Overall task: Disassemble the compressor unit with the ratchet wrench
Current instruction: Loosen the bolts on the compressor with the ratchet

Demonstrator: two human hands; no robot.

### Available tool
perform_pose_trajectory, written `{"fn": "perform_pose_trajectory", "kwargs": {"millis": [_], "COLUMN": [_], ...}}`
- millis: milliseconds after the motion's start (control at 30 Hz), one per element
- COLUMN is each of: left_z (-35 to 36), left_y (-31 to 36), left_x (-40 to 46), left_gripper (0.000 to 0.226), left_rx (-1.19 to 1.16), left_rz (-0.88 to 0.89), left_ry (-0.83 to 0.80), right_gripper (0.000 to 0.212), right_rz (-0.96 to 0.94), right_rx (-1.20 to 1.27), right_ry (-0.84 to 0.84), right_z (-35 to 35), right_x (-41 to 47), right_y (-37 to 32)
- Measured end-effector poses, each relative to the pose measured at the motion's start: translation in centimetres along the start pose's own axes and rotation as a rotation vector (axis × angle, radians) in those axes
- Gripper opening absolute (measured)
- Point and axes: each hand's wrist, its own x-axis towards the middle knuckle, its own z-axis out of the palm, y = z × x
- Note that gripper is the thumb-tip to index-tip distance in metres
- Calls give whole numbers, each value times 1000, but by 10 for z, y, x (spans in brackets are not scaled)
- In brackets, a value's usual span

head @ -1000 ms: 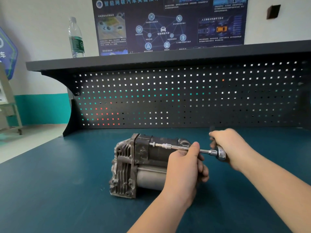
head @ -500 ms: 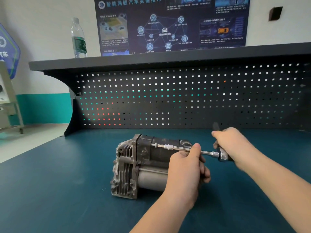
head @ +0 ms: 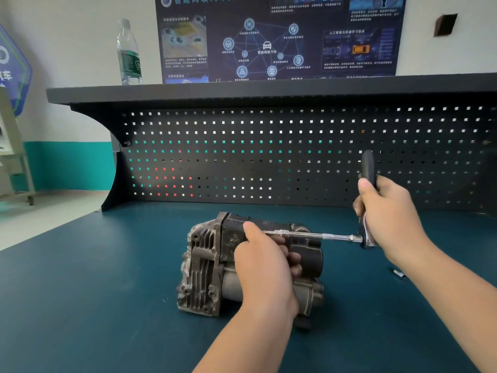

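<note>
dark teal bench top runs back to a black pegboard under a shelf, where a water bottle stands at the left in front of a white wall, with a dark poster to its right. near the middle of the bench lies the compressor, on its side: a grimy grey cast end with ribs and bolt holes faces left, a dull black block sits on top behind it, and a lighter metal cylinder runs along the lower front. the left hand rests on the black block, fingers curled over it, thumb up beside the socket end of the wrench extension. the ratchet wrench has its thin chrome extension lying level across the top of the unit, head at the right, black handle pointing up. the right hand is wrapped tight around that handle. a small metal bit lies on the bench to the right, apart from the unit.
</note>
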Motion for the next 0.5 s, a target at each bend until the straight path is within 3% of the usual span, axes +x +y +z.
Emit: {"fn": "perform_pose_trajectory", "kwargs": {"millis": [300,500], "left_z": [-1,-2], "left_y": [4,5], "left_x": [3,-1], "left_gripper": [45,41], "left_rx": [40,-11], "left_rz": [14,-4], "left_ry": [8,16], "right_gripper": [35,29], "right_rz": [23,24], "right_rx": [-25,105], "right_ry": [-16,51], "right_z": [1,5], "right_x": [3,-3], "right_y": [5,4]}}
